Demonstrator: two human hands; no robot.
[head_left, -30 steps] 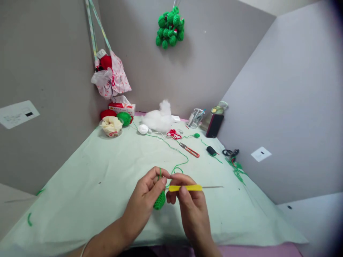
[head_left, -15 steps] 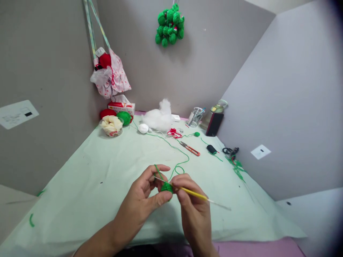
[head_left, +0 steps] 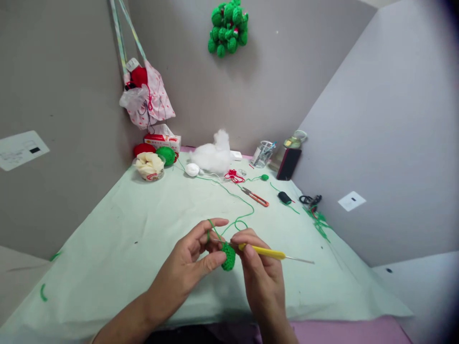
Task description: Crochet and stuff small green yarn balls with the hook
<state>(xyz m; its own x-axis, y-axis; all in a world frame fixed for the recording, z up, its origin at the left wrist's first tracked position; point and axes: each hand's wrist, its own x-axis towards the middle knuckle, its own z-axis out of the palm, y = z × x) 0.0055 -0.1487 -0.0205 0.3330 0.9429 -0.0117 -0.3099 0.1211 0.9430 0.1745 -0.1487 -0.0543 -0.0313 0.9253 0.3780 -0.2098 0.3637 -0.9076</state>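
Note:
Between thumb and fingers, my left hand (head_left: pixel 191 263) pinches a small green crochet piece (head_left: pixel 228 258), rounded and densely stitched. Green yarn (head_left: pixel 214 228) loops over the raised index finger of that hand. My right hand (head_left: pixel 261 270) is closed around a crochet hook (head_left: pixel 267 252) with a yellow handle and metal at both ends. The hook's left end meets the upper edge of the crochet piece; its exact tip is partly hidden by fingers. From the piece, the yarn trails across the cloth towards a green yarn ball (head_left: pixel 166 155) at the back left.
White stuffing (head_left: pixel 213 155), a white yarn ball (head_left: pixel 192 169) and red yarn (head_left: pixel 234 176) lie at the back. Orange-handled thread snips (head_left: pixel 256 196) rest right of centre. A glass cup (head_left: pixel 263 154), a phone (head_left: pixel 289 164) and a bowl (head_left: pixel 150 176) stand near the walls.
The crochet piece has turned so more of its stitched side shows below my left thumb. The hook has swung to a flatter angle, with its right end higher.

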